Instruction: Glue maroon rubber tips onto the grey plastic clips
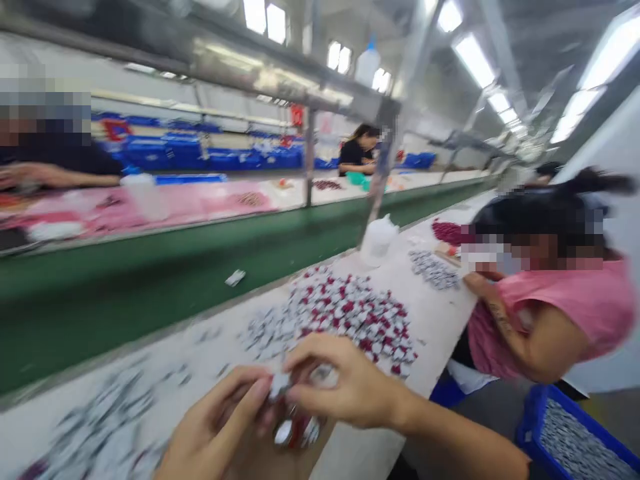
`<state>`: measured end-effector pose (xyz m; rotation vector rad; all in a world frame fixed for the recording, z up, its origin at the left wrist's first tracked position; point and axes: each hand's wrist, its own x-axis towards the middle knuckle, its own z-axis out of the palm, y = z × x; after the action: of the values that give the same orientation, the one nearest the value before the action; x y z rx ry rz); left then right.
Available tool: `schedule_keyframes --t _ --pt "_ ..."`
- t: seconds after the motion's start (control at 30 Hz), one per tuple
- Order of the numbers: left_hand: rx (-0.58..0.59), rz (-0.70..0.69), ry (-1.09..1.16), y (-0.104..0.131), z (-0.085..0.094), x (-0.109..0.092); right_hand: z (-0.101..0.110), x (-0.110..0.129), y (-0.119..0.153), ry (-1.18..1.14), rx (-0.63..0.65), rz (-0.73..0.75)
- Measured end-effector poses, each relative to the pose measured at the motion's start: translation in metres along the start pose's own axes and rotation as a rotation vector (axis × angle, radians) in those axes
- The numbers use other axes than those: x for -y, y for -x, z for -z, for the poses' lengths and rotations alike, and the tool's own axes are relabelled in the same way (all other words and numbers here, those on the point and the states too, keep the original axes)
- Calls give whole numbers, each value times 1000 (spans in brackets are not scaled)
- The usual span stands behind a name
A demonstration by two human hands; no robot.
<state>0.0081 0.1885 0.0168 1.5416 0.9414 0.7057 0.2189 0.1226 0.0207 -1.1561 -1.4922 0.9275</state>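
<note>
Near the table edge, my left hand (220,423) is closed, thumb and fingertips pinching a small pale, flat piece (279,385). My right hand (345,383) meets it from the other side, its thumb and forefinger bent closed at the same piece. Blur hides the piece's exact kind. Just below the fingertips are shiny round silver pieces (284,433) with some dark red between them. Beyond my hands spreads a pile of small white and dark red pieces (350,310). Loose grey-white pieces (105,413) lie to the left.
A white plastic container (379,241) stands behind the pile. The green belt (150,287) runs alongside the table, with a small white piece (235,277) on it. A co-worker in pink (565,313) sits at right, near a blue crate (575,433) of grey pieces. Others work across the belt.
</note>
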Motion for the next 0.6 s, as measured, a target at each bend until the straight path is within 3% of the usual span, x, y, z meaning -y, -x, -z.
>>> schedule_keyframes --t 0.1,0.23,0.33,0.43,0.53,0.6 --pt "58 103 170 24 -20 0 -1 0 24 162 10 108" --pt "-24 201 356 43 -45 15 -3 -12 42 203 36 78" --pt "-22 215 319 56 -51 20 -3 -17 53 195 38 47" --pt "-107 89 -51 66 -34 24 3 -22 60 201 20 -21" --pt "-264 -54 -594 72 0 37 8 -27 63 219 -38 -72" --pt "-282 -58 -823 74 21 49 10 -31 64 218 -44 -100"
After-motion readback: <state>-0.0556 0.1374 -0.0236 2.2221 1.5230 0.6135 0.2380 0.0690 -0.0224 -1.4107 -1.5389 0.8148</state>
